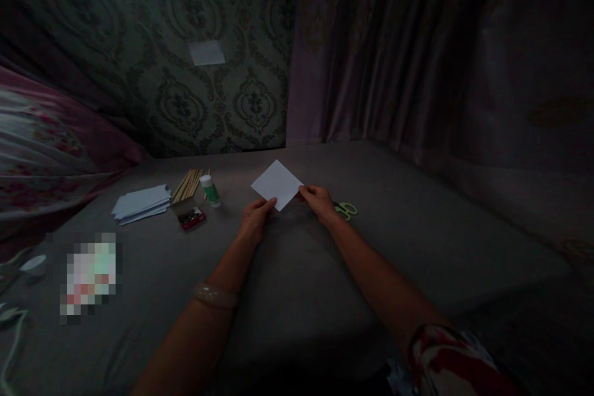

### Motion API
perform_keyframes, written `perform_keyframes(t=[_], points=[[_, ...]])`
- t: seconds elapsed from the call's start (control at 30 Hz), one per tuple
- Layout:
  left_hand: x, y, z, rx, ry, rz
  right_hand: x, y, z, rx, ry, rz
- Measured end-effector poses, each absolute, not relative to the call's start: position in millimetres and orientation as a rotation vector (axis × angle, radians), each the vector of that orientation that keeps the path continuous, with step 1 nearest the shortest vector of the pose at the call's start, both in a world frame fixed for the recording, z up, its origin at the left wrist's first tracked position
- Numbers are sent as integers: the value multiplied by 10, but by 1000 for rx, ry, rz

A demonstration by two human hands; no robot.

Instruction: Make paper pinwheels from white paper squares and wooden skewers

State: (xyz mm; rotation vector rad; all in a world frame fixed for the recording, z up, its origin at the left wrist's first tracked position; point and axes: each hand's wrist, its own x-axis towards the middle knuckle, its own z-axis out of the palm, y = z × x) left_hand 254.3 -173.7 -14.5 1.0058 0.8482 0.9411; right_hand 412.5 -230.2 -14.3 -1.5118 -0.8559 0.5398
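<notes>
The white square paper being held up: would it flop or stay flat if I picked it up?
The white square paper would probably stay fairly flat: it shows no obvious sag with the left hand and right hand pinching it near two corners. It looks thin, so it's likely light, and might crease if pushed edge-on.

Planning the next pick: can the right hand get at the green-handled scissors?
Probably yes: the green-handled scissors lie right beside the right hand, though it is now holding the white paper.
</notes>
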Motion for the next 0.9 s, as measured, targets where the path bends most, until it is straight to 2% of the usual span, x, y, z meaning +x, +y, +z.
perform_keyframes(t=[0.23, 0.37, 0.53, 0.9], points=[[2515, -1731, -67, 800, 912, 966, 4801, -2786, 1, -1811, -940, 348], [2511, -1733, -71, 776, 912, 958, 4981, -3140, 25, -2389, -1309, 161], [2497, -1732, -90, 787, 883, 931, 4952, -3261, 59, -2585, -1513, 228], [2473, -1714, -146, 807, 840, 931, 5013, -2934, 196, -2748, -1530, 498]])
